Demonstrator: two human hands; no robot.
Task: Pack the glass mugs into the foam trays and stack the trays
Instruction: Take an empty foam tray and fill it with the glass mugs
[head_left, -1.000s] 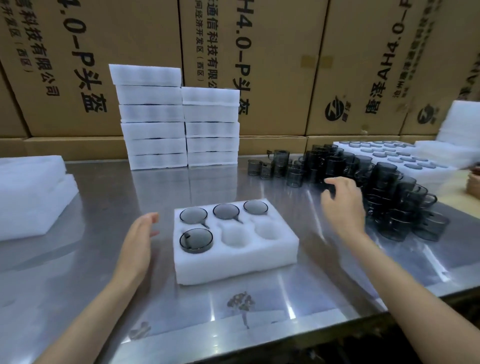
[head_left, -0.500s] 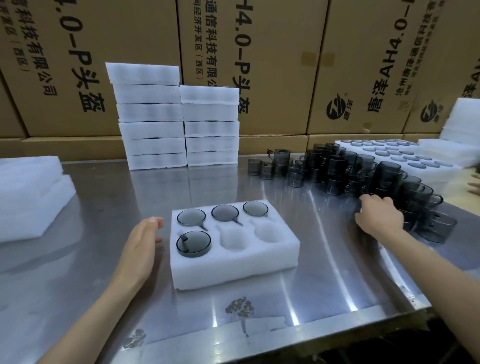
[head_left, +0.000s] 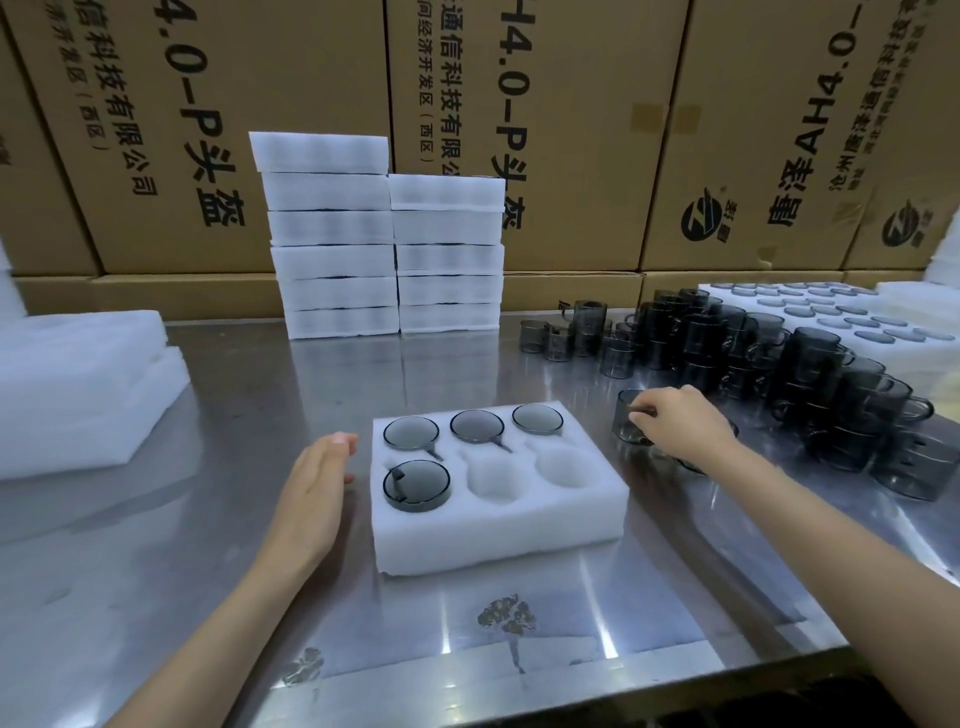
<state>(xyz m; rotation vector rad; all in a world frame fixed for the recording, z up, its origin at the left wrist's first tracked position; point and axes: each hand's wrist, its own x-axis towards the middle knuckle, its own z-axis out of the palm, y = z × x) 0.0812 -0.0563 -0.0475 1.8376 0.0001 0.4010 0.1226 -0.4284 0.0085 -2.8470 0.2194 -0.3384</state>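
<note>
Head view, right of centre: my right hand (head_left: 675, 423) pinches a smoky glass mug (head_left: 629, 418) by its rim, hard, slick, breakable; left hand (head_left: 311, 499) flat beside the foam tray (head_left: 498, 525).

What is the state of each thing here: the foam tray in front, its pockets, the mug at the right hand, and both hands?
Foam tray: flat on the steel table, four pockets filled, two empty.
Empty pockets: front middle and front right.
Front-left mug: not fully sunk, rim above the foam.
Smoked glass mug: upright, pinched at the rim.
Right hand: pinching that mug.
Left hand: open, beside the tray.
</note>
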